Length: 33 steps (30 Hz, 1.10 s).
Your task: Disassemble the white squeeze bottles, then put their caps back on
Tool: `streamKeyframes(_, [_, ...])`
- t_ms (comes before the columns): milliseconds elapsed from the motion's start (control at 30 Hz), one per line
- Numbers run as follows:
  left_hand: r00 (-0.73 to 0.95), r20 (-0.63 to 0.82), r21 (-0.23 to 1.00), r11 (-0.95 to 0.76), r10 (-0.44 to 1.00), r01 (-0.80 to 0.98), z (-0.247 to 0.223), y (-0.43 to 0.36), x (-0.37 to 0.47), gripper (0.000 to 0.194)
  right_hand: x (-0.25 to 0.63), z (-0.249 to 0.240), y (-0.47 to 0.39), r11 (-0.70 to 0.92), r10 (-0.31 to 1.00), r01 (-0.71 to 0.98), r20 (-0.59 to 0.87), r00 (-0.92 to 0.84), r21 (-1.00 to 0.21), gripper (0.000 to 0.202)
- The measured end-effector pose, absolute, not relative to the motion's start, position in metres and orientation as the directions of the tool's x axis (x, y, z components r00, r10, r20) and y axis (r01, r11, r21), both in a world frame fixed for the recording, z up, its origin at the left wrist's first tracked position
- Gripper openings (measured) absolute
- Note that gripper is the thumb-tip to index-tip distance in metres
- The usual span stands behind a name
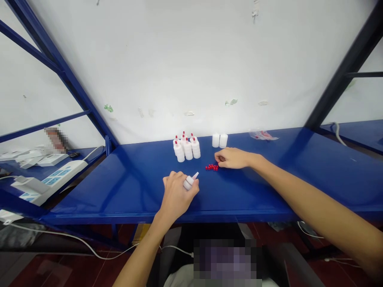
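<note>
My left hand (178, 190) is wrapped round a white bottle (188, 182), tilted, its pointed nozzle bare and aimed up to the right. My right hand (229, 158) is at the right edge of a small pile of red caps (212, 167) on the blue table, its fingers bent together; whether they hold a cap is too small to tell. Behind my left hand, several white bottles with red tips (187, 149) stand upright in a close group. Two white bottles without visible nozzles (219, 140) are upright behind my right hand.
A clear plastic bag (263, 135) with red pieces lies at the back right of the blue table (125, 179). Blue frame posts rise on both sides before a white wall. At the far left are power strips (56, 179) and cables.
</note>
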<state>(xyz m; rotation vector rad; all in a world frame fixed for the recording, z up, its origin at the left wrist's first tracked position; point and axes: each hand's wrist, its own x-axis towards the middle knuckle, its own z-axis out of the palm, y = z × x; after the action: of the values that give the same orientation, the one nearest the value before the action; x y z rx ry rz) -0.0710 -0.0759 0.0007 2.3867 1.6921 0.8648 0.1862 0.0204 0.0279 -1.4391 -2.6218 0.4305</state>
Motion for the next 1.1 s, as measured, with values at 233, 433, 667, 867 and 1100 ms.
streamKeyframes(233, [0.204,0.338,0.483,-0.356,0.919,0.800,0.001,-0.075,-0.071,0.040,0.186,0.031,0.022,0.548,0.819,0.770,0.020,-0.573,-0.326,0.020])
streamKeyframes(433, [0.314,0.365,0.404,-0.453,0.877,0.795,-0.003,-0.076,-0.070,0.032,0.173,0.034,0.008,0.703,0.704,0.672,0.360,-0.611,-0.234,0.045])
streamKeyframes(667, [0.421,0.322,0.343,-0.519,0.848,0.783,-0.006,-0.074,-0.071,0.033,0.138,0.030,-0.029,0.848,0.519,0.413,0.364,-0.773,-0.332,0.024])
streamKeyframes(867, [0.384,0.316,0.475,-0.495,0.868,0.728,-0.007,-0.072,-0.074,0.032,0.133,0.023,-0.029,0.845,0.519,0.357,0.451,-0.726,-0.398,0.032])
streamKeyframes(1100, [0.361,0.331,0.521,-0.488,0.872,0.700,-0.004,-0.075,-0.073,0.031,0.187,0.028,0.027,0.229,0.882,0.923,0.467,-0.062,-0.309,0.029])
